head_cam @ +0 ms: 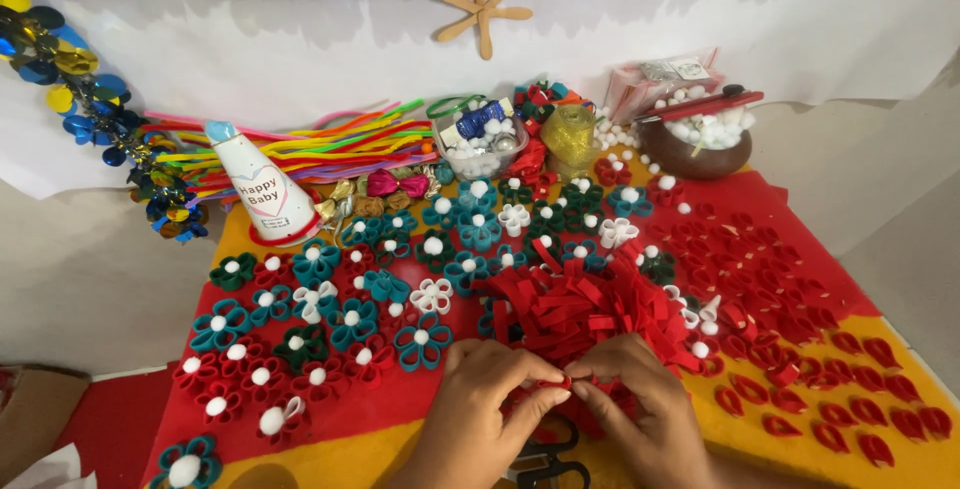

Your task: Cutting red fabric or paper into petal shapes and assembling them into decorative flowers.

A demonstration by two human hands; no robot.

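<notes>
Scissors (545, 467) with black handles lie at the very bottom, on the yellow and red felt mat (330, 449), partly hidden under the two hands. Just above them, the left hand (480, 409) and the right hand (640, 404) meet in the middle. Both hands pinch one small red felt strip (566, 381) between thumb and fingertips. The strip sits right where the fingertips touch, folded into a little loop, with the left hand on its left end and the right hand on its right end. Both hands are closed tight on it.

Right behind the hands is a big pile of red felt strips (580, 309), loose and mixed up. The held strip is just in front of this pile, near its front edge.

To the right, many small red felt petals (800, 349) lie in rows on the mat. To the left are lots of felt flowers (330, 319) in teal, red, green and white, each with a white pompom in the middle. Farther back stand a white party cone (258, 189), a bunch of bright pipe cleaners (330, 149), a clear tub (480, 144) of small bits, and a brown bowl (695, 149) full of white pompoms. Shiny blue and gold tinsel (90, 109) hangs on the white wall behind.
</notes>
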